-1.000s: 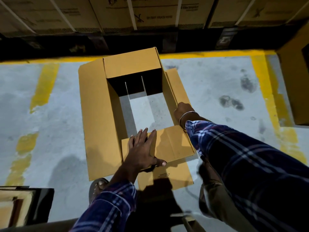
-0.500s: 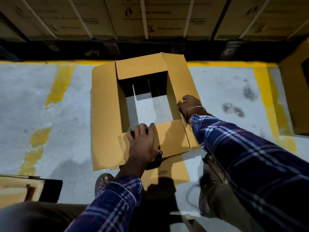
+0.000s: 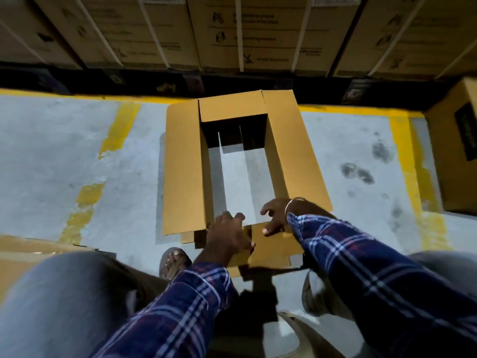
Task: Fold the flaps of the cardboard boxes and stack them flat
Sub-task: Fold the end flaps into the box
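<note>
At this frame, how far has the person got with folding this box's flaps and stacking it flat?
Done: on the open cardboard box, the left, far and right flaps lie spread outward. In hand: the left hand and right hand are both at the near flap; whether either has a grip is unclear. Left: the box still stands open, floor visible through it, so flattening and stacking remain.

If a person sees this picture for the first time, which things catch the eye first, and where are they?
First comes the open tan cardboard box in the middle of the grey concrete floor, which shows through its open bottom. At its near end the left hand and right hand, in blue plaid sleeves, meet over the near flap. Strapped brown cartons line the far side.
</note>
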A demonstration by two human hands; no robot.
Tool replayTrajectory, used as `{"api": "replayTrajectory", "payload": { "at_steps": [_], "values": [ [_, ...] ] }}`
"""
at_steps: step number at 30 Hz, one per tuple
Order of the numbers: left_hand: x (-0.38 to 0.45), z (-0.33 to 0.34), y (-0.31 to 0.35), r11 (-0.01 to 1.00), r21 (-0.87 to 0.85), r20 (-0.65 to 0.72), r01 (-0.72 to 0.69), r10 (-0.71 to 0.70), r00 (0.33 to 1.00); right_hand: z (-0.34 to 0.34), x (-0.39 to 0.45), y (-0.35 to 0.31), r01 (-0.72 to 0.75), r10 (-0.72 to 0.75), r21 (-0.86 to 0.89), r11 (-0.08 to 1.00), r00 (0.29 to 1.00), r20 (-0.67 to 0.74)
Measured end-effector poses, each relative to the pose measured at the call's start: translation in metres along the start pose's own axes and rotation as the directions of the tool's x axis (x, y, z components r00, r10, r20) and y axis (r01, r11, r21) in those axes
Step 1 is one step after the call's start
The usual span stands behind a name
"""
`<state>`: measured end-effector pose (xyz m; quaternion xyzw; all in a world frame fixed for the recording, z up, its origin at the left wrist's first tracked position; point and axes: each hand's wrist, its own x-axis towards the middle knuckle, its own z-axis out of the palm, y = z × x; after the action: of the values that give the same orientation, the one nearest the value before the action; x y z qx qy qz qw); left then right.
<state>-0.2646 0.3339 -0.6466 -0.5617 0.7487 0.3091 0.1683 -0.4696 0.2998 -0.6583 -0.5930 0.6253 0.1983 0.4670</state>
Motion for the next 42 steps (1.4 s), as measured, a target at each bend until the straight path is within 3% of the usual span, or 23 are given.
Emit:
{"api": "replayTrajectory", "payload": {
  "at_steps": [5,10,15,22,26,29,32,35,37,39,41,42],
  "values": [
    [0.001,0.027,-0.023,0.964,0.265,0.015,0.01,-0.014,1.0,0.052,0.015,0.002,-0.002,-0.025,-0.161,0.987,0.986,-0.166],
    [0.015,0.034,-0.027,0.939,0.344,-0.099,-0.002,0.039,0.994,0.056,0.02,-0.001,-0.02,-0.079,-0.338,0.941,0.958,-0.277],
    [0.039,0.028,-0.022,0.952,0.303,-0.131,0.04,0.0,0.991,0.066,0.036,-0.007,-0.064,-0.119,-0.433,0.899,0.916,-0.383],
    [0.044,0.025,-0.021,0.945,0.324,-0.088,0.044,-0.016,0.996,0.065,0.037,-0.012,-0.043,-0.131,-0.465,0.884,0.933,-0.334],
    [0.037,0.017,-0.019,0.954,0.3,0.093,-0.008,-0.021,0.995,0.069,0.035,-0.012,0.013,-0.098,-0.459,0.888,0.982,-0.162],
    [0.036,0.002,-0.022,0.954,0.29,0.228,-0.069,0.001,0.974,0.078,0.035,-0.012,0.012,-0.072,-0.43,0.903,0.99,-0.124],
    [0.043,-0.043,-0.023,0.964,0.242,0.348,-0.113,0.023,0.937,0.074,0.039,-0.011,0.026,-0.037,-0.367,0.93,0.999,-0.023],
    [0.037,-0.12,-0.012,0.921,0.333,0.289,-0.205,0.107,0.951,0.053,0.044,-0.017,0.037,-0.03,-0.213,0.976,0.999,0.037],
    [0.022,-0.169,-0.003,0.863,0.446,0.15,-0.236,0.188,0.971,0.037,0.047,-0.024,0.042,-0.043,-0.025,0.999,0.997,-0.069],
    [0.005,-0.197,-0.006,0.841,0.483,0.004,-0.241,0.274,0.962,0.02,0.056,-0.031,0.079,-0.012,0.228,0.97,0.96,-0.279],
    [0.0,-0.204,-0.022,0.921,0.281,-0.082,-0.271,0.305,0.949,0.006,0.074,-0.039,0.157,0.065,0.458,0.875,0.899,-0.433],
    [0.001,-0.206,-0.031,0.952,0.146,-0.049,-0.269,0.279,0.959,-0.003,0.081,-0.042,0.184,0.112,0.556,0.811,0.883,-0.457]
  ]
}}
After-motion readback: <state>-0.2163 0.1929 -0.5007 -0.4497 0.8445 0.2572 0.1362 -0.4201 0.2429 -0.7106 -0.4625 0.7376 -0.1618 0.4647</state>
